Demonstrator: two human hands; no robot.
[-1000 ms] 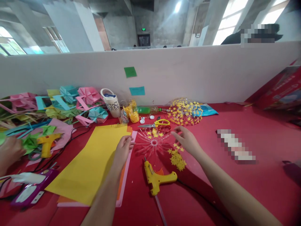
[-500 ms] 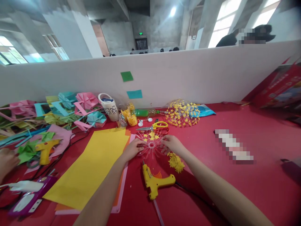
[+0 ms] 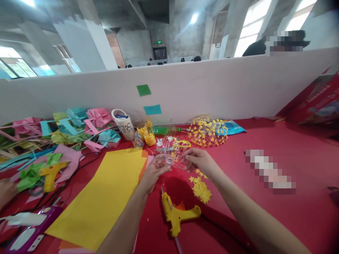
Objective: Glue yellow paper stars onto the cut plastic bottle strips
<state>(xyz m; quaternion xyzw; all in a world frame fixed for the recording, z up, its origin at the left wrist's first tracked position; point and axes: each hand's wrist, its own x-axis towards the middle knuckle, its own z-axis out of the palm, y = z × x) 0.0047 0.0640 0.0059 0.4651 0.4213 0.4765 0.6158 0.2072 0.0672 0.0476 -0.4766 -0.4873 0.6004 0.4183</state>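
Between my hands is a clear plastic bottle top (image 3: 170,161), cut into thin strips that fan out around its neck, with a few yellow stars on them. My left hand (image 3: 155,171) grips it from the left, close to the neck. On the right side, my right hand (image 3: 197,160) has its fingers closed at the strips. Loose yellow paper stars (image 3: 201,190) lie in a pile below my right hand. Nearer to me a yellow hot glue gun (image 3: 174,213) rests on the red table. Yellow-handled scissors (image 3: 182,144) lie behind the strips, partly hidden.
Yellow paper sheets (image 3: 106,197) lie on the left. A star-covered strip ball (image 3: 208,131) sits at the back beside a green bottle (image 3: 160,130). Folded paper flowers (image 3: 97,118), a white cup (image 3: 124,125) and a purple power strip (image 3: 30,229) are leftward. Another person's hand (image 3: 7,190) is at far left.
The cut bottle top has been raised off the table and tilted, its strips now reaching up before the scissors. My left hand has turned under the neck. The view has shifted slightly.
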